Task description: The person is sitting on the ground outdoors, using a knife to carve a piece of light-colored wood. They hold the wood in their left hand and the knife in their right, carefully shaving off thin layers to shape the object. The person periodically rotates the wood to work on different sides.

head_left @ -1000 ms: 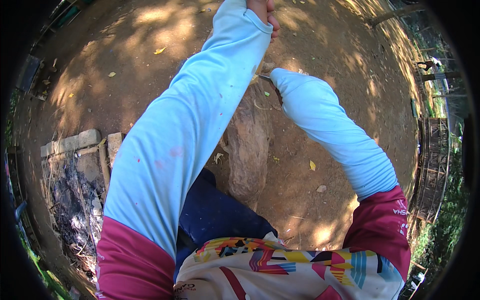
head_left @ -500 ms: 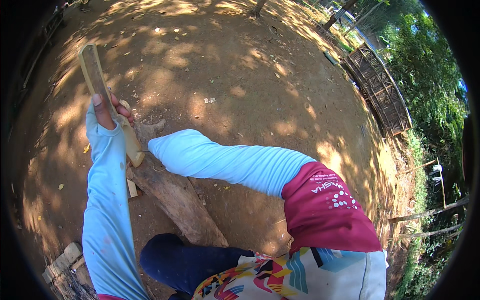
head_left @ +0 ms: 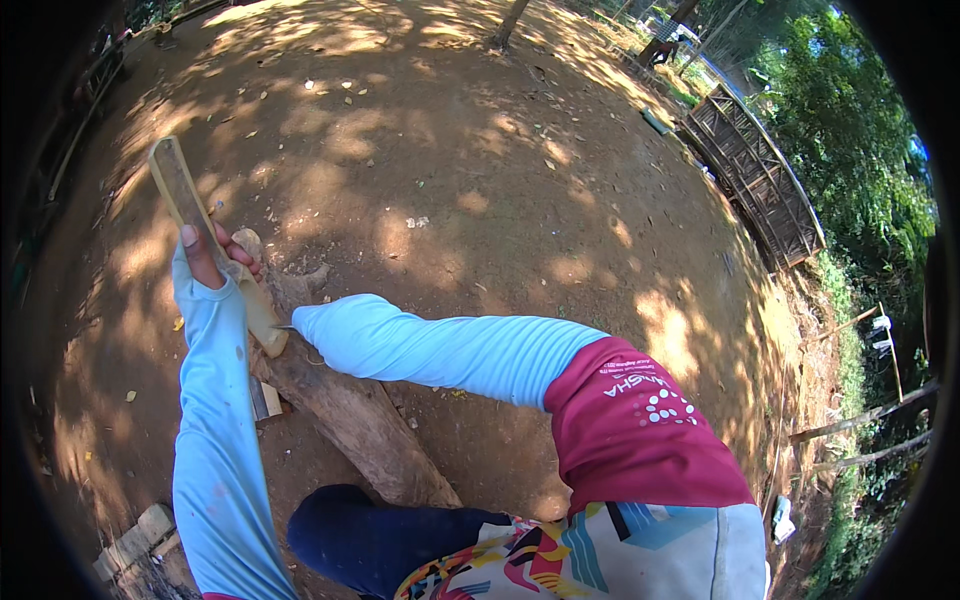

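Pale-yellow long wooden piece (head_left: 260, 305) slants down the frame's left, clasped in the left hand (head_left: 205, 262), its lower end over a brown log (head_left: 370, 420) beside a thin grey blade (head_left: 284, 327), while a light-blue sleeve (head_left: 375, 335) hides the right hand, grip untellable.

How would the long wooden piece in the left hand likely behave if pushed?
The long wooden piece is probably stiff, jutting straight past the left hand without visible sag. Its flat upper face suggests it would slide rather than roll. The slender shape hints at modest weight.
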The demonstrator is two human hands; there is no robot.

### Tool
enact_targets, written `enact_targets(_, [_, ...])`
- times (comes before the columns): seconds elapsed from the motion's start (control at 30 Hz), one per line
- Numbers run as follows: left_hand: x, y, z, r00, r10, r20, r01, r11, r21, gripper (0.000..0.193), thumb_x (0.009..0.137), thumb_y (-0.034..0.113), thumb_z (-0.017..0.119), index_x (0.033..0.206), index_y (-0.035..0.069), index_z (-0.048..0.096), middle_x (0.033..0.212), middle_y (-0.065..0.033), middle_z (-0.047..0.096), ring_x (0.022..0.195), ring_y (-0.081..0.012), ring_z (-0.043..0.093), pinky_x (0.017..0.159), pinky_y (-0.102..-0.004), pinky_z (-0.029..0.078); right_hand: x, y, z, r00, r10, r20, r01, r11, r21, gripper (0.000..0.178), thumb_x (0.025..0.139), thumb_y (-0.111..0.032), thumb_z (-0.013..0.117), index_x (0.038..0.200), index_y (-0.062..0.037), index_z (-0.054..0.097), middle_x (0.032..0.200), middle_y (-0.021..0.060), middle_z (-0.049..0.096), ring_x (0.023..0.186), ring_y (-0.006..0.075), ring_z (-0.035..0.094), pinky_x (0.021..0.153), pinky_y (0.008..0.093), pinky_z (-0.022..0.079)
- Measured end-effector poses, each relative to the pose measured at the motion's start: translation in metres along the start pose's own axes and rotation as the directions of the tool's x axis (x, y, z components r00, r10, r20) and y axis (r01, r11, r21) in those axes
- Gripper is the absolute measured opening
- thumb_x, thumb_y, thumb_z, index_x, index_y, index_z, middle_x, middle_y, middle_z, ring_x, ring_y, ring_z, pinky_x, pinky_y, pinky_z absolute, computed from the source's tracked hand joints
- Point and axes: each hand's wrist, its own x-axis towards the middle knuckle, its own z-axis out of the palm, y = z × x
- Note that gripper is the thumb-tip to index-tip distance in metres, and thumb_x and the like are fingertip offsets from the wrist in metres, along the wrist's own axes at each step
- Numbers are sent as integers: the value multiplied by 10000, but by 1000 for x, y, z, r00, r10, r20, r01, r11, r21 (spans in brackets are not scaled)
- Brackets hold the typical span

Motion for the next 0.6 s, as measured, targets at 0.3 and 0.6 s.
enact_targets(0.3, [0, 2, -2, 1000, 0, -7, 0, 1000, 10, 575, 938, 648, 468, 932, 75, 514, 655, -60, 534, 565, -168, 545, 539, -305, 457, 2, -5, -10, 997, 19, 79, -18, 1000, -10, 222, 856, -94, 572, 1068, -29, 584, 903, 194, 672, 826, 377, 673, 720, 465, 529])
enact_targets(0.6, [2, 5, 2, 999, 5, -37, -3, 999, 45, 584, 932, 654, 456, 961, 73, 511, 678, -60, 536, 579, -167, 557, 540, -305, 469, 0, -10, -36, 991, 28, 132, -31, 999, 22, 210, 881, -93, 536, 1076, -29, 575, 883, 191, 663, 828, 359, 667, 731, 463, 528])
